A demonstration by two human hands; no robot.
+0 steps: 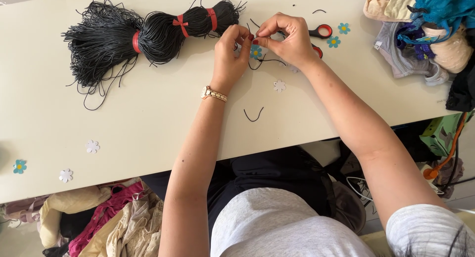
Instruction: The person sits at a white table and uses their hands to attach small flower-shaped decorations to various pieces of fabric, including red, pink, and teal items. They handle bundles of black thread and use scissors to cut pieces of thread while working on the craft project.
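My left hand (231, 51) and my right hand (287, 38) meet above the cream table (148, 118), fingertips pinched together on a thin black cord (267, 60) that loops down from them. A blue flower piece (256, 52) lies just under the fingers, between the hands. A gold watch (213, 93) is on my left wrist. To the left lies a big bundle of black cord (148, 37) tied with red bands.
Red-handled scissors (322, 31) lie behind my right hand, with blue flowers (338, 35) beside them. A white flower (279, 85) and a short cord scrap (253, 114) lie nearer me. More flowers (92, 146) sit at the left front. Piled fabrics (425, 29) fill the right corner.
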